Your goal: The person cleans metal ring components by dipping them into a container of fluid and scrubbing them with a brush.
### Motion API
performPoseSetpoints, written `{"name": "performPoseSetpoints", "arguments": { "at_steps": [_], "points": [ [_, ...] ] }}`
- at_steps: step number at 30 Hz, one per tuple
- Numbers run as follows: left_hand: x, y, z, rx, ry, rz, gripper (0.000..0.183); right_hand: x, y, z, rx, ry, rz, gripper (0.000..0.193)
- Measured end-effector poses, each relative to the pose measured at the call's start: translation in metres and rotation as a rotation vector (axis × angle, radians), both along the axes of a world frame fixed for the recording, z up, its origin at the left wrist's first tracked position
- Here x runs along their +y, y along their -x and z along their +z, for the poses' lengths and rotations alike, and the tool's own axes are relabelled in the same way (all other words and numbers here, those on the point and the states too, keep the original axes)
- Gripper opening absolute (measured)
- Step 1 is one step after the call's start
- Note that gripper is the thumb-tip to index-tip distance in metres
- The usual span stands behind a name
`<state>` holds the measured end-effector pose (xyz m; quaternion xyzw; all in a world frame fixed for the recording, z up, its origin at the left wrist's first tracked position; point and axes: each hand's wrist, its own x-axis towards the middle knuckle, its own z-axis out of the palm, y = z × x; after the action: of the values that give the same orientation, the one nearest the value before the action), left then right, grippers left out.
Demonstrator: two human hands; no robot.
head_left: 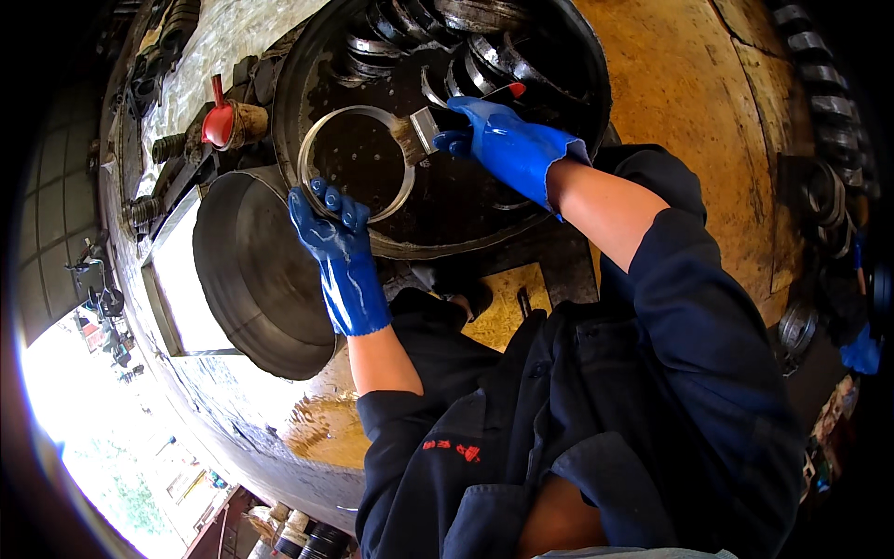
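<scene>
My left hand (337,228), in a blue rubber glove, grips a thin metal ring (403,194) by its lower left edge. The ring is tilted up over a large round metal tub (438,250) with dark liquid in it. My right hand (494,135), gloved the same way, is closed around a flat paintbrush (425,129). Its brown bristles touch or nearly touch the right side of the ring. A red tip that looks like the brush handle's end sticks out above the glove. Several dark, wet metal rings (475,65) lie in the tub's far part.
Left of the tub, an empty-looking round metal basin (265,279) leans on its side. Past it stands a red scoop or funnel (219,123) among dark metal parts. Stained yellowish floor (689,84) stretches to the right, where stacked metal rings (824,102) line the edge.
</scene>
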<state>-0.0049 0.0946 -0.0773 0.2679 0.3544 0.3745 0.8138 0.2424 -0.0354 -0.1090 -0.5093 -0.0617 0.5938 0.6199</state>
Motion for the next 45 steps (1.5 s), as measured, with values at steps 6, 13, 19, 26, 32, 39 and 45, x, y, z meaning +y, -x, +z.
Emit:
{"name": "performPoseSetpoints", "arguments": {
  "at_steps": [6, 13, 19, 26, 32, 39, 45],
  "points": [
    [0.008, -0.004, -0.002, -0.045, -0.058, 0.031, 0.038, 0.006, 0.011, -0.027, 0.17, 0.091, -0.053, 0.036],
    [0.018, -0.021, -0.004, -0.191, -0.115, 0.01, 0.041, -0.008, 0.008, -0.055, -0.435, -0.212, 0.109, 0.032],
    [0.021, -0.014, 0.003, -0.204, -0.107, 0.083, 0.041, -0.028, 0.006, 0.024, -0.885, -0.031, 0.465, 0.031],
    [0.003, -0.032, 0.011, -0.355, 0.056, -0.001, 0.039, -0.024, -0.003, 0.022, -1.214, -0.089, 0.325, 0.026],
    [-0.013, -0.038, 0.018, -0.216, -0.04, -0.147, 0.039, -0.02, -0.001, 0.044, -1.153, -0.065, 0.297, 0.026],
    [-0.027, -0.044, 0.05, 0.158, -0.14, -0.102, 0.039, 0.007, -0.001, 0.078, -0.8, -0.253, 0.091, 0.027],
    [-0.025, -0.05, 0.044, 0.184, -0.145, -0.143, 0.042, 0.036, -0.003, 0.036, -1.263, -0.387, -0.001, 0.024]
  ]
}}
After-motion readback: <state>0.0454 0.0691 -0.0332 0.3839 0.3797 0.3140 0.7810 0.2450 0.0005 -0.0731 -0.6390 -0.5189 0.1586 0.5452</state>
